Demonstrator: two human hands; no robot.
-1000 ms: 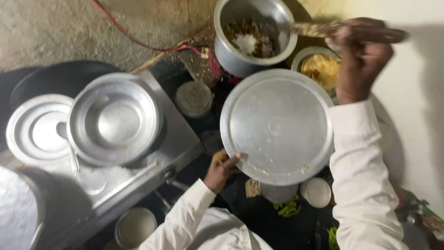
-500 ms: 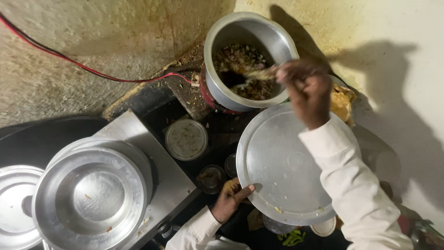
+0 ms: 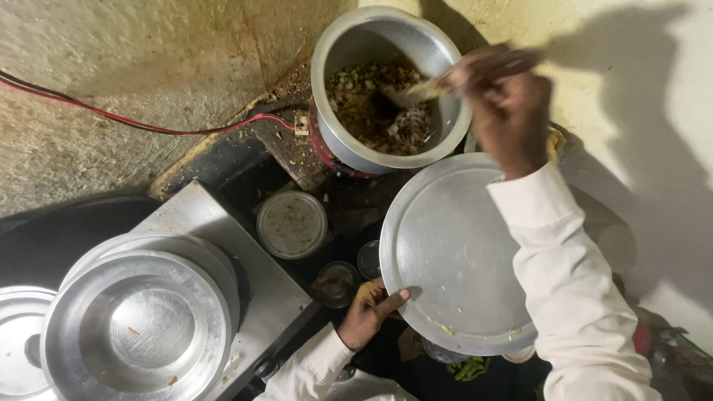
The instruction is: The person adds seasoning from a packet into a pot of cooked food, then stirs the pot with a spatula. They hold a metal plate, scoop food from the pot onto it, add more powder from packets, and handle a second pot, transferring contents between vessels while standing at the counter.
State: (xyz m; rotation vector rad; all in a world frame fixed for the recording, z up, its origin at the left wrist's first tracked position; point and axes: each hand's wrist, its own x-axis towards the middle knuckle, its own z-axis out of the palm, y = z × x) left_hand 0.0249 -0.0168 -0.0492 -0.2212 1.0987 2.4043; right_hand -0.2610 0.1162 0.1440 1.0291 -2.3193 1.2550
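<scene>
Head view: the left hand (image 3: pixel 368 315) holds a large round steel plate (image 3: pixel 453 252) by its near rim, thumb on top, fingers curled underneath, keeping it roughly level just below the pot (image 3: pixel 386 85). The plate looks thin, stiff and light, but smooth and probably slippery, so a rim pinch with support from below suits it best; a few food scraps cling near its lower edge. The right hand (image 3: pixel 505 104) is closed around a spoon (image 3: pixel 423 87) whose blurred bowl dips into the mixed food inside the pot. To the left, a steel bowl (image 3: pixel 137 330) sits on the stove (image 3: pixel 260 286), with a small lidded container (image 3: pixel 291 224) beside it.
</scene>
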